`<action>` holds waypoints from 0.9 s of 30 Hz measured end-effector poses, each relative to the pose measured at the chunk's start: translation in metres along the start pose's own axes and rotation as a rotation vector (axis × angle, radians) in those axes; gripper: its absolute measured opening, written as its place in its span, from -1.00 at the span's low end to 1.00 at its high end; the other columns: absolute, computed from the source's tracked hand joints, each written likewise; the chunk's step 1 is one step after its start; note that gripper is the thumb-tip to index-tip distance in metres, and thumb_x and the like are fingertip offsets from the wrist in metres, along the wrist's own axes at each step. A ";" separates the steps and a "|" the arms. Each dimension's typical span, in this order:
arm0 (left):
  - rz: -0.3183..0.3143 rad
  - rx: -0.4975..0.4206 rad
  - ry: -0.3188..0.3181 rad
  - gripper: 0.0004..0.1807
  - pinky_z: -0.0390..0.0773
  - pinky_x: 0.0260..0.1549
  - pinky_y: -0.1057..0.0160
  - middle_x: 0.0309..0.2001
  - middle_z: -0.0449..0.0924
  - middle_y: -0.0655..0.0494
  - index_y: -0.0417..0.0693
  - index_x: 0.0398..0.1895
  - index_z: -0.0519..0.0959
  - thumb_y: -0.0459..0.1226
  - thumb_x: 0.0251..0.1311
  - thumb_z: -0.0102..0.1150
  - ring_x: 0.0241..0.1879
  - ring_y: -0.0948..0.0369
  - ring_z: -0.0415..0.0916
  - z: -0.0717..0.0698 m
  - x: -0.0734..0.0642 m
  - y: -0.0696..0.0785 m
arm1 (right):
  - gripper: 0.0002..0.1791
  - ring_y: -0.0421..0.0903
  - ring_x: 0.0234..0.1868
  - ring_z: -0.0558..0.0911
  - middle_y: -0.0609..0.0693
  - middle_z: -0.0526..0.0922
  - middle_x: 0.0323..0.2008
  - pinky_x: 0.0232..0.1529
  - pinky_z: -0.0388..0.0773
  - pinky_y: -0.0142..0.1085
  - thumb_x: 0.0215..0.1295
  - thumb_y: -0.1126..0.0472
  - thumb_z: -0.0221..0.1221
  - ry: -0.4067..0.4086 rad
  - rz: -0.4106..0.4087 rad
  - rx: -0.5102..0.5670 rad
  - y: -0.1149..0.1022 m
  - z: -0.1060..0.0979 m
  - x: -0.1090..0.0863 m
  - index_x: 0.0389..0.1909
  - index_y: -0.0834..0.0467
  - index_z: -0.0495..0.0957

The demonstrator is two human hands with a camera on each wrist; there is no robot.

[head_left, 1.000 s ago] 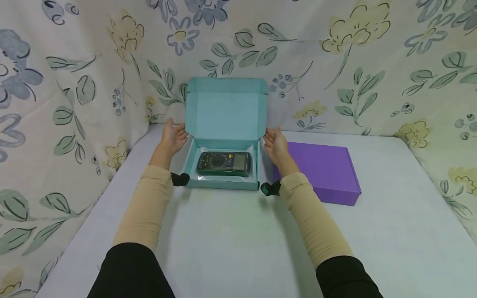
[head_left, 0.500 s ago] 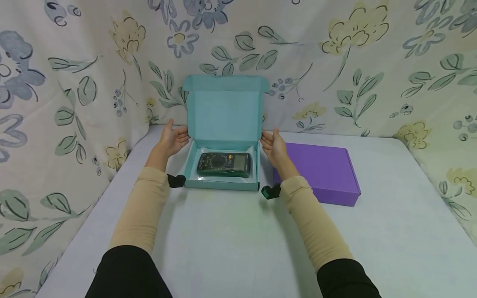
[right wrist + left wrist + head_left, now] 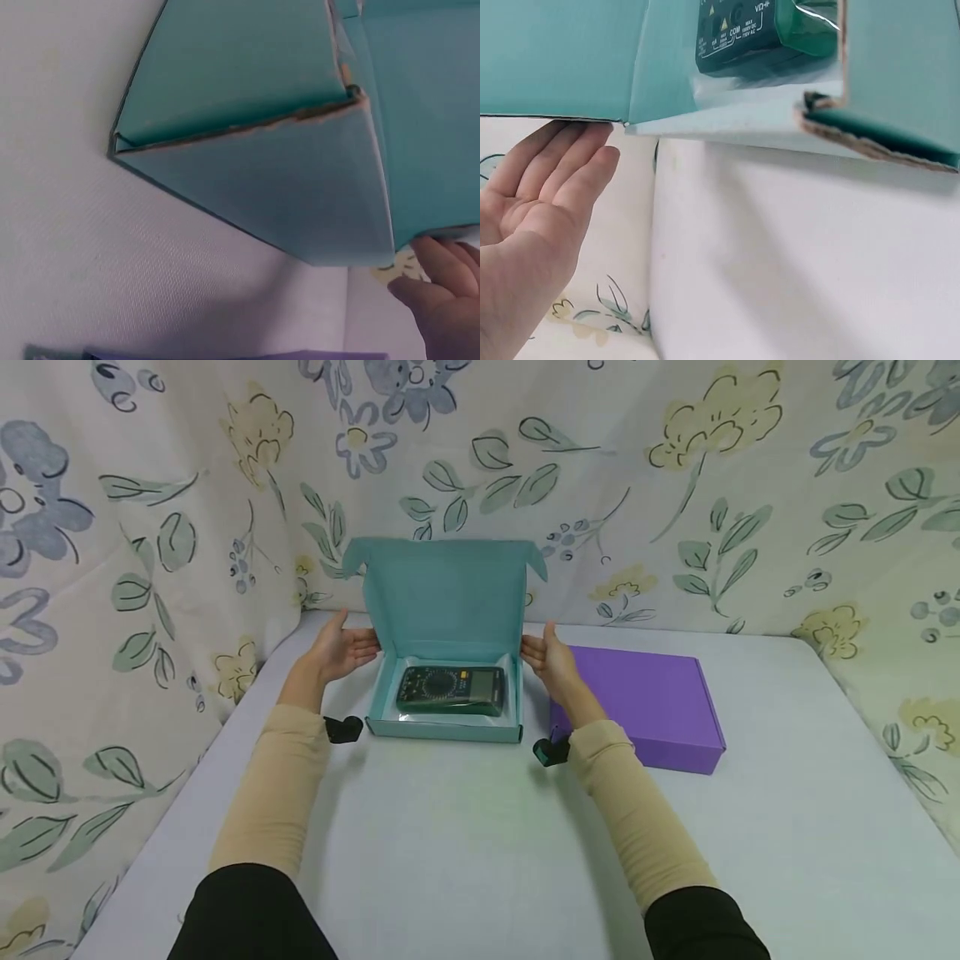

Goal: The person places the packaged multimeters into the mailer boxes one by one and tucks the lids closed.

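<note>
A teal cardboard box [image 3: 442, 729] stands with its lid [image 3: 446, 597] raised and leaning forward. Inside it lies a dark multimeter [image 3: 438, 687] with a green edge, wrapped in clear plastic. At the lid's left edge, my left hand [image 3: 335, 652] has its fingers extended; in the left wrist view the fingertips [image 3: 600, 139] reach behind the lid. My right hand [image 3: 555, 667] is at the lid's right edge, fingers mostly straight. In the right wrist view, its fingertips [image 3: 427, 247] go behind the lid near the hinge corner, partly hidden.
A closed purple box [image 3: 645, 702] lies to the right, close by my right forearm. Both boxes rest on a white-covered table [image 3: 465, 843]. A floral curtain [image 3: 600, 485] hangs behind the table and along its left side.
The lid has tipped forward from nearly upright, and its side flaps now stick outward. Both hands have moved slightly down with it, still at its edges. The multimeter has not moved.
</note>
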State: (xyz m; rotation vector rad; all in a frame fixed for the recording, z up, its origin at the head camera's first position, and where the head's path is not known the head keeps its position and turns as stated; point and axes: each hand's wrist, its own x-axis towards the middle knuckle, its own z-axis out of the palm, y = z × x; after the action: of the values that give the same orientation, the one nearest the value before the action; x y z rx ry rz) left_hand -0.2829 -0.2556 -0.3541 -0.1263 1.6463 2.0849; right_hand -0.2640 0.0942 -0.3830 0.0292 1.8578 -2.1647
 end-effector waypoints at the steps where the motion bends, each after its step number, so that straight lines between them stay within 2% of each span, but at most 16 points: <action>1: -0.007 0.017 -0.011 -0.12 -0.23 0.45 0.17 0.52 -0.44 -0.25 -0.37 0.48 -0.35 0.20 0.42 -0.82 0.51 -0.03 -0.39 -0.001 0.000 0.000 | -0.18 0.05 0.43 0.18 0.27 0.16 0.42 0.49 -0.17 -0.14 0.53 -0.21 -0.57 -0.009 0.005 -0.012 0.000 0.000 0.000 0.44 0.38 0.07; 6: -0.049 0.108 -0.052 -0.11 -0.31 0.45 0.12 0.49 -0.45 -0.30 -0.42 0.46 -0.35 0.19 0.42 -0.86 0.49 -0.08 -0.43 -0.003 -0.002 -0.002 | -0.17 0.11 0.43 0.17 0.31 0.13 0.41 0.48 -0.13 -0.12 0.53 -0.21 -0.57 -0.056 0.028 -0.059 0.002 -0.003 -0.002 0.43 0.42 0.05; 9: -0.054 0.135 -0.055 -0.08 -0.32 0.45 0.10 0.49 -0.46 -0.30 -0.42 0.46 -0.34 0.23 0.40 -0.81 0.49 -0.09 -0.45 -0.003 -0.003 -0.004 | -0.19 0.11 0.44 0.16 0.32 0.12 0.42 0.47 -0.10 -0.10 0.55 -0.19 -0.53 -0.079 0.026 -0.103 0.003 -0.003 -0.004 0.43 0.43 0.03; 11: -0.042 0.160 -0.052 -0.06 -0.33 0.45 0.09 0.49 -0.47 -0.31 -0.42 0.46 -0.36 0.24 0.40 -0.78 0.49 -0.10 -0.46 -0.002 -0.004 -0.006 | -0.21 0.11 0.44 0.16 0.32 0.13 0.42 0.47 -0.07 -0.09 0.56 -0.17 -0.46 -0.083 0.025 -0.137 0.003 -0.003 -0.004 0.44 0.42 0.03; 14: 0.000 0.245 -0.049 -0.17 -0.34 0.45 0.06 0.49 -0.46 -0.34 -0.40 0.47 -0.39 0.13 0.48 -0.73 0.49 -0.13 -0.44 0.001 -0.005 -0.009 | -0.26 0.10 0.44 0.18 0.29 0.16 0.42 0.46 -0.01 -0.08 0.57 -0.15 -0.35 -0.081 0.026 -0.196 0.001 -0.001 -0.005 0.45 0.38 0.06; 19: 0.055 0.349 -0.041 -0.35 -0.32 0.44 0.02 0.50 -0.39 -0.33 -0.33 0.50 -0.37 -0.08 0.55 -0.70 0.49 -0.15 -0.38 0.008 -0.006 -0.010 | -0.31 0.09 0.40 0.28 0.26 0.27 0.37 0.44 0.07 -0.07 0.55 -0.12 -0.21 -0.014 0.031 -0.245 -0.002 0.003 -0.008 0.41 0.33 0.19; 23: 0.062 0.410 0.036 -0.32 -0.15 0.44 0.01 0.48 -0.21 -0.39 -0.44 0.48 -0.22 -0.06 0.56 -0.61 0.48 -0.17 -0.21 0.011 -0.012 -0.008 | -0.38 0.09 0.32 0.39 0.27 0.39 0.29 0.41 0.15 -0.08 0.54 -0.05 -0.10 0.095 0.048 -0.214 -0.007 0.008 -0.012 0.33 0.37 0.31; 27: 0.122 0.508 0.215 -0.39 0.25 0.33 0.09 0.33 0.20 -0.46 -0.52 0.37 0.14 -0.13 0.54 -0.31 0.35 -0.17 0.20 0.012 -0.020 -0.005 | -0.51 0.06 0.25 0.48 0.25 0.49 0.21 0.37 0.25 -0.15 0.52 0.09 -0.03 0.177 0.046 -0.201 -0.011 0.011 -0.017 0.25 0.36 0.42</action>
State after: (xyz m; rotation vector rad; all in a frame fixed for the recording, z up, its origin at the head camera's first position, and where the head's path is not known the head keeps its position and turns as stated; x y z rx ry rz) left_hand -0.2602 -0.2494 -0.3480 -0.0843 2.3117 1.7125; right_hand -0.2486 0.0881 -0.3672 0.2262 2.1417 -1.9914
